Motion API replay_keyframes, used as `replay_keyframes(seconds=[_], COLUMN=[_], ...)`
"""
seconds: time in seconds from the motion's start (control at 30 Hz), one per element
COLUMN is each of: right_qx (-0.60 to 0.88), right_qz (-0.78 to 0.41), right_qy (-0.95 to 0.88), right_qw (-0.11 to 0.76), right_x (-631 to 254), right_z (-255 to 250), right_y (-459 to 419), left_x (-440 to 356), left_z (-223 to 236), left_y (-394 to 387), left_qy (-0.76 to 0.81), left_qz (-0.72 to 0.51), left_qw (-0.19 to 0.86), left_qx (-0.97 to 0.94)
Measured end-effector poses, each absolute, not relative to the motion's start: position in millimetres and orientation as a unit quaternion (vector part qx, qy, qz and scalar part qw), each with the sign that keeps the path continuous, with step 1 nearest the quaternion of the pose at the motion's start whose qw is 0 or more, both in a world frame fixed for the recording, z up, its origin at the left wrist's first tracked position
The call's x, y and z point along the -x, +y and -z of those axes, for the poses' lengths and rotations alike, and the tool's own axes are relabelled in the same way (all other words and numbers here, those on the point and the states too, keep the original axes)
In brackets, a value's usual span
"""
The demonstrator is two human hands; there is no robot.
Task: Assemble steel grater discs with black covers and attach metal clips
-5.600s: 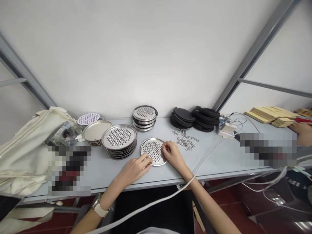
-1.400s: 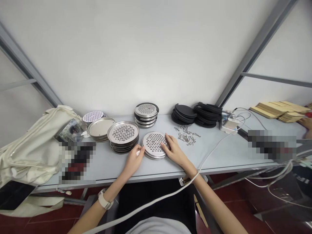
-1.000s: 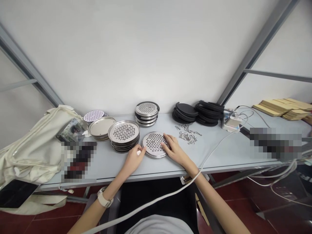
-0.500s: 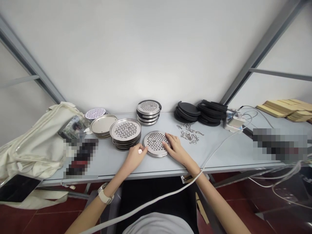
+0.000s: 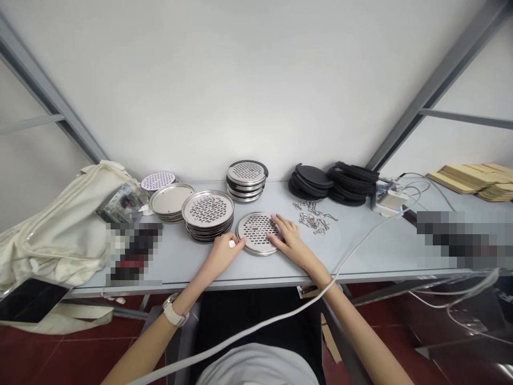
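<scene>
A round metal grater disc (image 5: 256,233) with rows of holes lies near the front of the table, a rim showing beneath it. My right hand (image 5: 290,241) rests on its right side with fingers spread. At the lower left edge is my left hand (image 5: 226,252), its fingers curled and thumb close to the rim. A small white thing (image 5: 232,244), too small to name, shows in those curled fingers. Just left stands a stack of grater discs (image 5: 208,208), beside a stack of plain round metal plates (image 5: 172,198). Several small metal clasps (image 5: 315,218) lie right of my right hand.
Along the wall stand rimmed graters (image 5: 246,174), black round covers (image 5: 312,176) and more black rings (image 5: 352,182). A cream bag (image 5: 60,230) fills the left end. A white cable (image 5: 276,317) crosses before my arms. Wooden boards (image 5: 468,179) lie far right.
Since the oldest frame, the open-rimmed grater has given way to a thicker disc, smooth face up. My left hand moved off to its left edge. Over the last second both hands hold nearly still.
</scene>
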State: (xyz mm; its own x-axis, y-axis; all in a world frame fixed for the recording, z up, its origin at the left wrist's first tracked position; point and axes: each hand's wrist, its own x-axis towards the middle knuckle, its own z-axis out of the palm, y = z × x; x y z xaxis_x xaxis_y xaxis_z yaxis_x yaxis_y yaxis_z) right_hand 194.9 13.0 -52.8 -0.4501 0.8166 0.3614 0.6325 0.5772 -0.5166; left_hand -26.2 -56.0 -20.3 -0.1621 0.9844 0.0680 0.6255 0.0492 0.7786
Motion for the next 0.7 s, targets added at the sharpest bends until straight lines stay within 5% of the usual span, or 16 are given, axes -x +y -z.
replay_keyframes(seconds=[0.5, 0.7], right_qx=[0.448, 0.402], right_qz=[-0.135, -0.145], right_qy=[-0.851, -0.849], right_qw=[0.238, 0.310], right_x=[-193, -195], right_z=[50, 39], right_y=[13, 13], left_x=[33, 34], left_z=[25, 30], left_y=[-54, -52], left_qy=[0.661, 0.659], left_qz=[-0.317, -0.338], left_qw=[0.310, 0.310], left_qx=[-0.605, -0.596])
